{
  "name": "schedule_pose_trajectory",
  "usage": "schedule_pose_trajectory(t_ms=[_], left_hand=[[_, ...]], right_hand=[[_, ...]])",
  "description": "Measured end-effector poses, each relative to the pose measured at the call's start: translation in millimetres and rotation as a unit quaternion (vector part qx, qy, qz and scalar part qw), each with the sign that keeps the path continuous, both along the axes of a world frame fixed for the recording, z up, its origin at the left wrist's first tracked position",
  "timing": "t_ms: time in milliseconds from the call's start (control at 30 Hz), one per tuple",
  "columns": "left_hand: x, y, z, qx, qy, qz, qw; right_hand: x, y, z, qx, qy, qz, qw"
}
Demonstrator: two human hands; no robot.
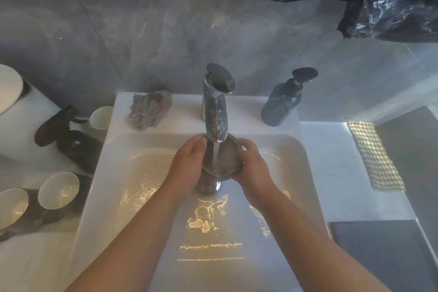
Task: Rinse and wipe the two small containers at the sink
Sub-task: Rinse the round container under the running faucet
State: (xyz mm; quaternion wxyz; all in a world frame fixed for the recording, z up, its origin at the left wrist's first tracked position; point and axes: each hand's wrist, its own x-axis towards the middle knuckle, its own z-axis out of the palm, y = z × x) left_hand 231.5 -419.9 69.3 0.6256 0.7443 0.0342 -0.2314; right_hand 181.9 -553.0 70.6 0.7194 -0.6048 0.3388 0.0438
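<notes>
- Head view, centre of frame: one small dark container [225, 161] is held over the sink [246, 111] basin, directly under the tap [215, 111], with the stream of water [216, 156] falling into it.
- Progress, judged: rinsing of the first container is under way; wiping is not yet done. A grey cloth [150, 110] lies on the ledge, left of the tap.
- The second container cannot be identified; several cups [59, 188] stand at the left of the frame.
- Left hand [189, 163]: fingers curled over the container's left rim, gripping it.
- Right hand [253, 168]: cupped round the right side, thumb at the rim, gripping it.
</notes>
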Motion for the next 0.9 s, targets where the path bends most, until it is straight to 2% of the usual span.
schedule_pose_trajectory(t_ms=[100, 300, 533, 667, 800, 900], left_hand=[[4, 0, -2, -0.004, 0.052, -0.012, 0.999], [11, 1, -13, -0.019, 0.179, 0.039, 0.983], [8, 5, -16, -0.006, 0.111, 0.009, 0.994], [6, 6, -15, -0.038, 0.059, -0.016, 0.997], [4, 7, -18, -0.07, 0.054, -0.031, 0.996], [2, 6, -22, -0.084, 0.08, -0.015, 0.993]], right_hand=[[-3, 0, -3, 0.0, -0.002, 0.0, 1.0], [-6, 2, -11, 0.003, -0.001, -0.001, 1.0], [-2, 4, -12, 0.001, 0.021, 0.008, 1.0], [-2, 1, -11, 0.022, 0.006, -0.007, 1.0], [-2, -2, -9, 0.064, 0.035, -0.04, 0.997], [-4, -3, -6, 0.032, 0.033, -0.01, 0.999]])
